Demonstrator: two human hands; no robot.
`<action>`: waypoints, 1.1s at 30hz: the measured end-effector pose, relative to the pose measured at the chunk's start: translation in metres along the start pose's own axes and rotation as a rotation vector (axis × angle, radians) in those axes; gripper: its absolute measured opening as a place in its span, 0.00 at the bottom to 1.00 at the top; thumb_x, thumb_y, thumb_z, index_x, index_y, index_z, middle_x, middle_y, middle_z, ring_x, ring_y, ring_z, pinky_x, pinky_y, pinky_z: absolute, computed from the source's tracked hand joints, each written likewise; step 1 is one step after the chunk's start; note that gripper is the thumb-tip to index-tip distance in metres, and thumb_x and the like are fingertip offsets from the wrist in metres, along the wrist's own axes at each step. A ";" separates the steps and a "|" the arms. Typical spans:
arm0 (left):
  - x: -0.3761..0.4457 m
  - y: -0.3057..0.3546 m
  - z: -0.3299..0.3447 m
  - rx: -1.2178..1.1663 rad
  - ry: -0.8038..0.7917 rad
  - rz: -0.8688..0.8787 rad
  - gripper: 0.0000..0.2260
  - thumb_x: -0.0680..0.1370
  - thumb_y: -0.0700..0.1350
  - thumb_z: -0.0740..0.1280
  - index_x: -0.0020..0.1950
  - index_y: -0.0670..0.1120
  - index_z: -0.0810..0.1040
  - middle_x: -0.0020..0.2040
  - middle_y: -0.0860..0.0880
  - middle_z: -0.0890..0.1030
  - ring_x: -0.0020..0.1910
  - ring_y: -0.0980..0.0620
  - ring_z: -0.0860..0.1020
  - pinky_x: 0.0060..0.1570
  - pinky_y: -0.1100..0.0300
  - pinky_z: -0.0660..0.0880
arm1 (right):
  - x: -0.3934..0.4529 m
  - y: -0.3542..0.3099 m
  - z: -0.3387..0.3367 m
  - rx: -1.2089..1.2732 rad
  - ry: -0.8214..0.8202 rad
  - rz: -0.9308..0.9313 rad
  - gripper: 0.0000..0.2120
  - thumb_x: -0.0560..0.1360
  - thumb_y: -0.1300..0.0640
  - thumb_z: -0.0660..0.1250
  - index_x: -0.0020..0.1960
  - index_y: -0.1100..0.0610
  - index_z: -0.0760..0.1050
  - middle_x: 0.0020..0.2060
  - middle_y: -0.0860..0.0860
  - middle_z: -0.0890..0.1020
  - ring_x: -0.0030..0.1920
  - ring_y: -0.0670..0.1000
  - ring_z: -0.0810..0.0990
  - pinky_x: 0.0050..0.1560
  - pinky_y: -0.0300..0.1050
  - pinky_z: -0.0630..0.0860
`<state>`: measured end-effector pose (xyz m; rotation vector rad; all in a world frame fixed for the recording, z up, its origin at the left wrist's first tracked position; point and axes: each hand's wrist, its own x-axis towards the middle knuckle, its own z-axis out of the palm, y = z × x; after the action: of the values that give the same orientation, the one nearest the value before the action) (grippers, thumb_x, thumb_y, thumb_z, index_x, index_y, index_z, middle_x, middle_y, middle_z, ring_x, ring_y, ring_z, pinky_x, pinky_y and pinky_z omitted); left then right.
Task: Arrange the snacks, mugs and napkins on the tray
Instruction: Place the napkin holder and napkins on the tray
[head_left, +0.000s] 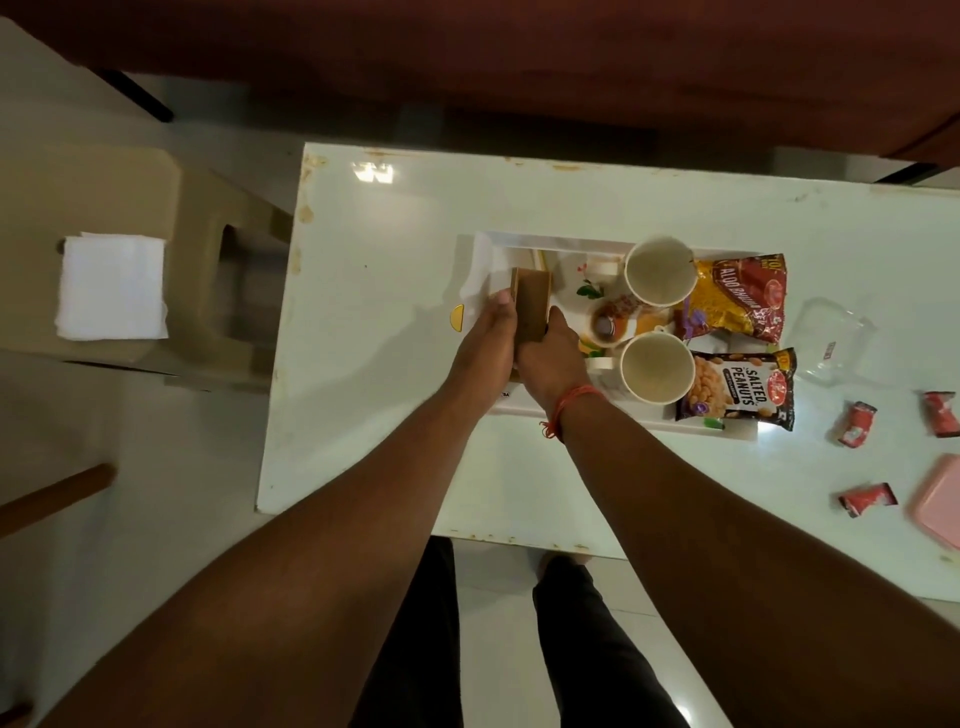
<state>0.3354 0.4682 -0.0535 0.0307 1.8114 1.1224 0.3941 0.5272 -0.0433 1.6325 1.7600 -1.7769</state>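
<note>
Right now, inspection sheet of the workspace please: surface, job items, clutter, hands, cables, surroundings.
Surface: white table, stained at edges; tray on it.
Job's things: two empty mugs, bhujia pack and peanuts pack on tray; napkins on stool, off tray.
Clutter: three red wrappers, clear bag, pink lid.
Grippers: left hand and right hand both grip brown holder over tray.
Cables: nothing seen.
Surroundings: sofa behind table.

You're standing on a pale tiled floor (171, 519) at a glossy white surface (374, 291) with chipped, stained edges. A beige plastic stool (171, 208) sits to your left; dark red-brown furniture (467, 67) spans the far side.
</note>
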 end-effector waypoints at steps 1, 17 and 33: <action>-0.001 0.001 -0.001 -0.005 0.012 0.000 0.24 0.83 0.61 0.45 0.75 0.55 0.64 0.71 0.51 0.72 0.66 0.54 0.71 0.57 0.63 0.65 | 0.000 0.001 0.000 0.011 0.001 0.005 0.25 0.75 0.65 0.63 0.71 0.56 0.65 0.50 0.48 0.76 0.42 0.45 0.76 0.33 0.32 0.72; -0.021 -0.026 -0.204 -0.031 0.450 0.153 0.17 0.83 0.54 0.57 0.66 0.47 0.75 0.63 0.48 0.79 0.63 0.51 0.76 0.68 0.49 0.70 | -0.050 -0.039 0.100 -0.502 0.269 -0.456 0.35 0.75 0.60 0.65 0.79 0.64 0.55 0.78 0.64 0.56 0.79 0.63 0.52 0.79 0.57 0.51; 0.023 -0.072 -0.476 0.507 0.806 0.039 0.23 0.79 0.46 0.64 0.73 0.41 0.66 0.71 0.40 0.70 0.70 0.40 0.68 0.71 0.48 0.64 | -0.004 -0.158 0.400 -0.360 -0.317 -0.301 0.25 0.79 0.49 0.65 0.71 0.60 0.67 0.67 0.57 0.76 0.65 0.59 0.75 0.66 0.54 0.73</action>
<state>0.0054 0.1170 -0.0690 -0.1033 2.7918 0.7027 0.0579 0.2600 -0.0573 0.9343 2.0921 -1.5922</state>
